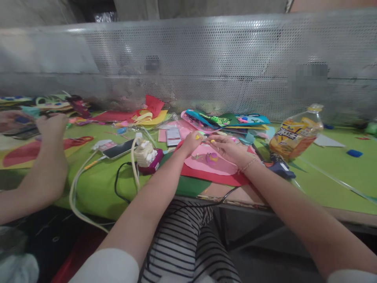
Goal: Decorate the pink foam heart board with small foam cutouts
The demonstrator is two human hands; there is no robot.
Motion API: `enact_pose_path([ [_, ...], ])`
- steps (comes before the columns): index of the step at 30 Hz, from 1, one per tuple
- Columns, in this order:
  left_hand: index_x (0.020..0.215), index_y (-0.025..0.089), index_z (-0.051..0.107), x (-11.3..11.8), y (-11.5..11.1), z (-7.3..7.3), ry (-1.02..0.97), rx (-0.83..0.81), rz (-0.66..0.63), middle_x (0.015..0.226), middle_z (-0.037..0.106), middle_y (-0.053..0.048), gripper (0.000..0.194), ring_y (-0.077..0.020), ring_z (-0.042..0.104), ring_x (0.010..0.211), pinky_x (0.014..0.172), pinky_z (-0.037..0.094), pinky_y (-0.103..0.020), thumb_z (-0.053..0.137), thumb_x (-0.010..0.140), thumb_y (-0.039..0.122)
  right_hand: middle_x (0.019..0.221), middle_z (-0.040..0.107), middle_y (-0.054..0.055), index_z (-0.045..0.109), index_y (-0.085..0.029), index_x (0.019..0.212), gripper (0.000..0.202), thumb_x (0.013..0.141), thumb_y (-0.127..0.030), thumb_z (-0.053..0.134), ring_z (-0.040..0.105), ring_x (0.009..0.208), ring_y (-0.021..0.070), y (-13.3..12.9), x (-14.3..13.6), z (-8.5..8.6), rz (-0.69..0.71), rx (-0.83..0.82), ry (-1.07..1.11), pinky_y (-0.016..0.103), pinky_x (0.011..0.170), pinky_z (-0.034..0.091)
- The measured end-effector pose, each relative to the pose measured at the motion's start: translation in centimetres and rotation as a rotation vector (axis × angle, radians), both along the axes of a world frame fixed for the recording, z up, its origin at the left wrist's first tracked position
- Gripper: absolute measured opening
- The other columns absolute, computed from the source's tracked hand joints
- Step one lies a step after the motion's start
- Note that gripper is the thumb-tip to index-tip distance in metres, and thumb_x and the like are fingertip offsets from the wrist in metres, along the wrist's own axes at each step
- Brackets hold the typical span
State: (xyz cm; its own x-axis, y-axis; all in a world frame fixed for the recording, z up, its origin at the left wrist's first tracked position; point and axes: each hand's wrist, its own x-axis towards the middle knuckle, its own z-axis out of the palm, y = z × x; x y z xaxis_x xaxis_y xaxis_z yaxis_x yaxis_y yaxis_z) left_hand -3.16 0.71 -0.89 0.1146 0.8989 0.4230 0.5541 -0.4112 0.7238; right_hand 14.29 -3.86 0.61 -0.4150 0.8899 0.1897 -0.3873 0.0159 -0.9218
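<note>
Above a pink paper shape (pixel 225 167) on a red sheet (pixel 194 172), both my hands are close together, fingers pinched. My left hand (pixel 191 142) is closed, with a small yellow piece (pixel 197 136) showing at its fingertips. Just to its right, my right hand (pixel 228 148) pinches another bit of yellow (pixel 212 141); I cannot tell whether the two bits join. Below the fingers, a purple and yellow snail-like shape (pixel 211 158) lies on the pink paper. Under the red sheet, a dark green sheet (pixel 191 186) reaches the table edge.
A power adapter with plugs (pixel 149 157) and a charging phone (pixel 122 149) stand left. On the right are a tilted plastic bottle (pixel 297 133) and a dark blue tool, perhaps a glue gun (pixel 281 167). Coloured felt sheets (pixel 226 120) lie behind. A co-worker's arm (pixel 48 169) is far left.
</note>
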Motion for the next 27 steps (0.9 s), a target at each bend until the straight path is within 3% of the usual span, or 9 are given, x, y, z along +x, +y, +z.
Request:
enact_pose_path([
  [2,0.081,0.017,0.056,0.0,-0.1,0.0,0.007,-0.008,0.003,0.077,0.06,-0.002,0.008,-0.0144,0.054,0.077,0.073,0.043,-0.026,0.051,0.077,0.022,0.077,0.068,-0.001,0.065,-0.018,0.076,0.018,0.062,-0.014,0.075,0.064,0.074,0.0067,0.1,0.0,-0.2,-0.032,-0.02,-0.011,0.012,0.067,0.051],
  [6,0.079,0.016,0.055,0.0,0.1,0.0,0.036,0.033,0.012,0.078,0.06,-0.002,0.007,-0.0148,0.054,0.078,0.074,0.042,-0.026,0.051,0.077,0.022,0.054,0.058,-0.005,0.061,-0.018,0.067,0.016,0.073,-0.03,0.069,0.053,0.048,0.0029,0.8,0.1,-0.6,-0.128,-0.09,-0.014,0.011,0.047,0.046],
  [9,0.078,0.017,0.055,0.0,0.3,-0.1,0.047,0.048,0.011,0.078,0.06,-0.003,0.007,-0.0151,0.054,0.078,0.073,0.042,-0.026,0.051,0.077,0.022,0.074,0.067,0.0,0.065,-0.018,0.077,0.007,0.073,-0.023,0.068,0.059,0.06,0.0037,0.6,0.1,-0.4,-0.098,-0.081,-0.032,0.011,0.057,0.05],
  [12,0.078,0.017,0.054,0.0,0.4,-0.2,0.026,0.027,0.015,0.078,0.06,-0.002,0.006,-0.0148,0.054,0.076,0.07,0.042,-0.025,0.05,0.076,0.022,0.09,0.069,0.002,0.067,-0.018,0.086,0.02,0.067,-0.013,0.071,0.064,0.08,0.007,0.1,0.0,-0.1,-0.019,-0.045,-0.035,0.014,0.073,0.051],
  [16,0.08,0.017,0.055,0.0,0.6,-0.4,-0.042,-0.031,0.049,0.077,0.061,-0.002,0.009,-0.0146,0.055,0.073,0.065,0.042,-0.025,0.049,0.075,0.021,0.075,0.066,-0.001,0.065,-0.017,0.075,0.017,0.062,-0.012,0.075,0.063,0.072,0.0062,0.3,0.1,-0.3,-0.027,-0.055,-0.029,0.013,0.068,0.051],
  [21,0.084,0.017,0.059,-0.4,1.3,-0.5,-0.119,-0.089,0.115,0.085,0.065,-0.004,0.016,-0.0164,0.058,0.08,0.068,0.043,-0.026,0.048,0.076,0.024,0.065,0.064,-0.002,0.065,-0.018,0.071,0.008,0.068,-0.021,0.072,0.056,0.055,0.0042,1.4,0.2,-1.0,-0.177,-0.094,-0.014,0.012,0.052,0.048],
  [27,0.09,0.016,0.059,-1.0,2.3,-0.5,0.063,0.002,0.286,0.095,0.065,-0.01,0.019,-0.0211,0.059,0.093,0.079,0.043,-0.03,0.047,0.079,0.025,0.085,0.068,0.001,0.066,-0.017,0.075,0.02,0.059,-0.014,0.077,0.063,0.081,0.0088,0.9,0.1,-0.6,-0.13,-0.009,-0.03,0.017,0.076,0.05],
])
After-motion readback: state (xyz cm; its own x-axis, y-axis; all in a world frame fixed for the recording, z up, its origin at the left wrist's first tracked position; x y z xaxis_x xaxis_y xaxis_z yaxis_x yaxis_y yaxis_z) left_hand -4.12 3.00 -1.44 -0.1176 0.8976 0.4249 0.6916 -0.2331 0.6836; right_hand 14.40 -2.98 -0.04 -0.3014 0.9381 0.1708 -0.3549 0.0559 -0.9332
